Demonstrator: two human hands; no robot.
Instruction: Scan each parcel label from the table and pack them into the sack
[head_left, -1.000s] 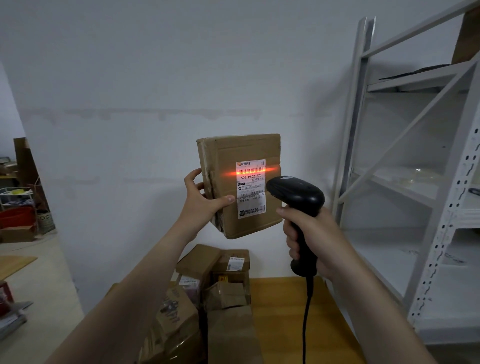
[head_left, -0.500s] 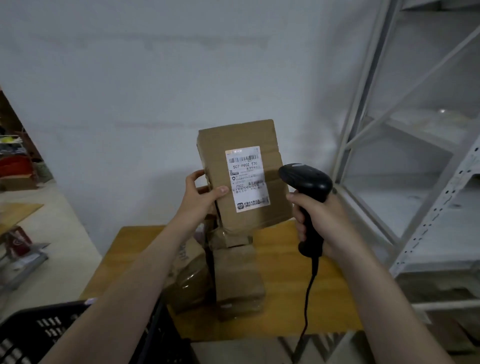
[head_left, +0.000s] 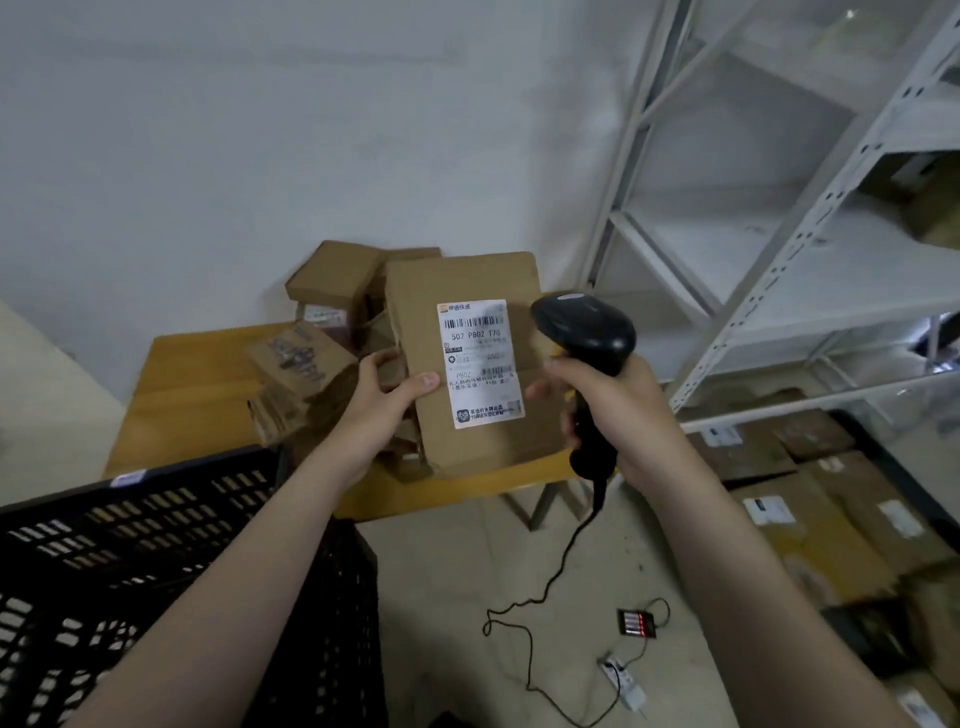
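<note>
Our left hand (head_left: 385, 400) pinches the parcel (head_left: 467, 280), label (head_left: 480, 364) facing us, so right hand (head_left: 623, 410), wrapped round the scanner (head_left: 587, 327) at 3 o'clock, can read it.

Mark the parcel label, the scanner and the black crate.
parcel label (head_left: 480, 364): head view, middle of the white sticker.
scanner (head_left: 587, 325): head view, top of its black head.
black crate (head_left: 156, 525): head view, slotted wall.

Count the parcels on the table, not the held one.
4 at least: a plain box at the back, a darker box right of it, a printed box in front, a lower box under that. The held parcel may hide others.
</note>
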